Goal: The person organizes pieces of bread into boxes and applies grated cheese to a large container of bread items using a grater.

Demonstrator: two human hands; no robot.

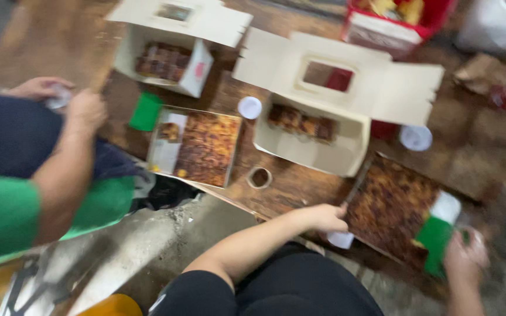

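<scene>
Left hand point(326, 217) sits at my near baking tray's point(390, 208) left edge, fingers curled, grip unclear; right hand point(465, 257) holds green scraper point(434, 243) at its right end.

A worn brown wooden table top point(300, 187) is seen across the middle of the frame. A grey concrete floor point(165, 246) is shown at lower left, marked with pale streaks and dimly lit.
</scene>
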